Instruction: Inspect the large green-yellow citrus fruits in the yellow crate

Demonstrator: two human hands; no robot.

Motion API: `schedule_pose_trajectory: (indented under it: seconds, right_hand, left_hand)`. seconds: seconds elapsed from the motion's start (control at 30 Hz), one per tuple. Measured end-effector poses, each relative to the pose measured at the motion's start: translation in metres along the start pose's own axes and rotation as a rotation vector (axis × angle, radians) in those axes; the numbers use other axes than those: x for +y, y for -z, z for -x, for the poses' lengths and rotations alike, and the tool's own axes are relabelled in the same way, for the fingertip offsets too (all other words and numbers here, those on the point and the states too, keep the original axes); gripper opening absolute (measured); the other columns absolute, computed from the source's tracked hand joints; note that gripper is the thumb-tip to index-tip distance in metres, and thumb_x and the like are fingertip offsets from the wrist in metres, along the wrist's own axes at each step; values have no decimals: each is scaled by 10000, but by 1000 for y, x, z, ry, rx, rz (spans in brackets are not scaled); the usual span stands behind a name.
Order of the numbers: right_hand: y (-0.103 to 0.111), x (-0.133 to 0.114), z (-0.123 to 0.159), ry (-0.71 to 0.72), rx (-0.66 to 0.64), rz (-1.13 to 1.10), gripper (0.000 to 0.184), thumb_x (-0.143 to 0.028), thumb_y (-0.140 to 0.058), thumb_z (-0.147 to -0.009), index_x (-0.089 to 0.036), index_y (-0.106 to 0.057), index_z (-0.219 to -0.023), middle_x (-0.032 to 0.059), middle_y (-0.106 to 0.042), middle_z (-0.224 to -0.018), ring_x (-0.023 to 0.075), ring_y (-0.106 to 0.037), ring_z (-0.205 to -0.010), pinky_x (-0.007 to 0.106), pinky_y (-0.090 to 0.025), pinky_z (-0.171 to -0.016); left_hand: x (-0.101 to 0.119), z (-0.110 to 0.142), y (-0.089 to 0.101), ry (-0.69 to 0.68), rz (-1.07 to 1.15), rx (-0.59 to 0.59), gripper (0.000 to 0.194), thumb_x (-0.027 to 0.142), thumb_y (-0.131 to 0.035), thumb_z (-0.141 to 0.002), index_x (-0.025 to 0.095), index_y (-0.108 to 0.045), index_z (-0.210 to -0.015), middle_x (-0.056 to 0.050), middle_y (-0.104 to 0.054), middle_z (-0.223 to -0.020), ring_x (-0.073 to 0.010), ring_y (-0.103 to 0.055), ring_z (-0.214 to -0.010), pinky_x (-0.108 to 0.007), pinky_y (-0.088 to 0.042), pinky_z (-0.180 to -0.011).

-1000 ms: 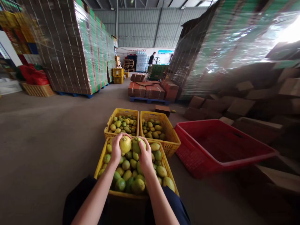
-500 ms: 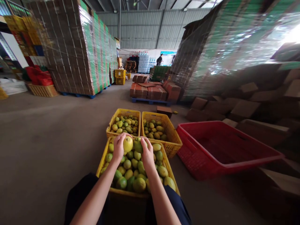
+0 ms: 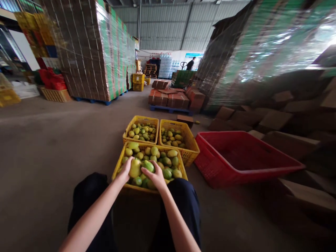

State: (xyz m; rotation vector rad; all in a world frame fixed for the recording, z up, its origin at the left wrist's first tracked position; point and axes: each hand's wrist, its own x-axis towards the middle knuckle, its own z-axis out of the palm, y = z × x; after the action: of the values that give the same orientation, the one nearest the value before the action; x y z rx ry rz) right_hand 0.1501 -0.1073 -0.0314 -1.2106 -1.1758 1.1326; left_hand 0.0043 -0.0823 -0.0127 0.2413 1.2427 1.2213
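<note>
My left hand is wrapped round a yellow lemon over the near yellow crate. Close beside it, my right hand grips a greener lemon, fingers curled over its right side and thumb on the near side. Many yellow and green lemons fill the near crate below both hands. The near crate sits on the floor just in front of my knees. My fingertips are partly hidden behind the fruit.
Two more yellow crates of lemons, one on the left and one on the right, adjoin the near crate. A large red crate stands to the right, with cardboard boxes beyond. Wrapped stacks flank the aisle; a person is far back.
Both hands have come down and nearer with the lemons, now low over the near crate. The lemon in my right hand shows more of its green side. The view has shifted slightly.
</note>
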Motion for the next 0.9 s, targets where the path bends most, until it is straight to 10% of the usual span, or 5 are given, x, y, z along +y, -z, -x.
schedule_pose_trajectory:
  seconds: [0.33, 0.9]
  right_hand:
    - [16, 0, 132, -202, 6, -178, 521, -547, -913, -586, -188, -735, -918, -2, -677, -732, 144, -568, -577, 225, -442, -429]
    - [21, 9, 148, -207, 150, -518, 461, -542, -886, -663, -214, -694, -924, -21, -675, -721, 131, -545, -518, 242, -386, -419]
  left_hand:
    - [-55, 105, 51, 179, 29, -105, 382, 219, -500, -975, 132, -694, -656, -39, -673, -544, -155, -605, -482, -249, -463, -533]
    - [-66, 122, 58, 304, 309, -247, 221, 296, -560, -988, 108, -677, -989, -87, -739, -757, -215, -724, -657, -342, -616, -648]
